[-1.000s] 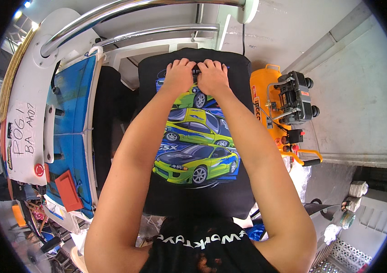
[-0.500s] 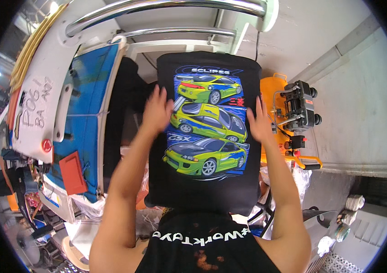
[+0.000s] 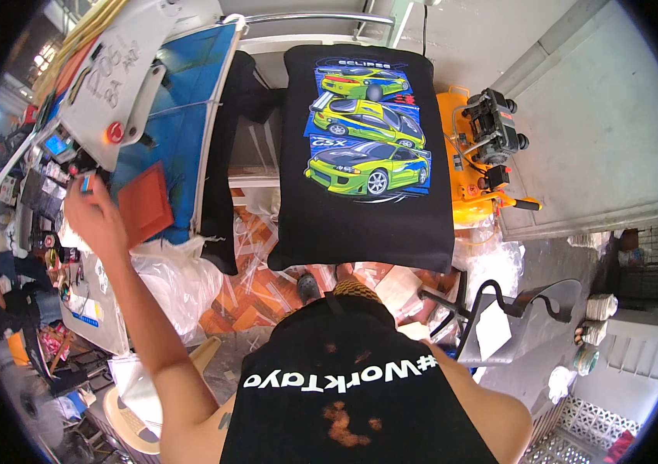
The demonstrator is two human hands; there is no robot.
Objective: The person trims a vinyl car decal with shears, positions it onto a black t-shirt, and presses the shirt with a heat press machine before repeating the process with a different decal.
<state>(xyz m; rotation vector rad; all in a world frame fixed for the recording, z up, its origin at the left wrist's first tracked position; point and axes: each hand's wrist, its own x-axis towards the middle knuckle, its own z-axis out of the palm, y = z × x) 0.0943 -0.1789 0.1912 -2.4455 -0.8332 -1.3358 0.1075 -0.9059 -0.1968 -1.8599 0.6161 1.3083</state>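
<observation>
My left hand point(image 3: 95, 209) is at the far left, beside a red pad point(image 3: 146, 203) on the blue platen point(image 3: 182, 131) of a heat press point(image 3: 124, 69). Its fingers are bent and blurred near a small coloured item; whether they grip it is unclear. My right hand is out of view, with only the upper arm showing at lower right. A black shirt point(image 3: 364, 236), printed with three green and blue cars point(image 3: 368, 166), lies spread on the middle platen. Black cloth point(image 3: 225, 232) hangs between the two platens.
An orange air compressor point(image 3: 460, 197) stands right of the shirt. Plastic wrapping point(image 3: 174, 286) and a tan chair point(image 3: 132, 417) are low at left. A dark chair point(image 3: 538, 325) is at lower right. Another person point(image 3: 8, 294) is at far left, near a cluttered table.
Both my hands have come off the printed shirt. The left has swung left toward the heat press; the right has left the view. The head view has shifted, showing more floor below the platen.
</observation>
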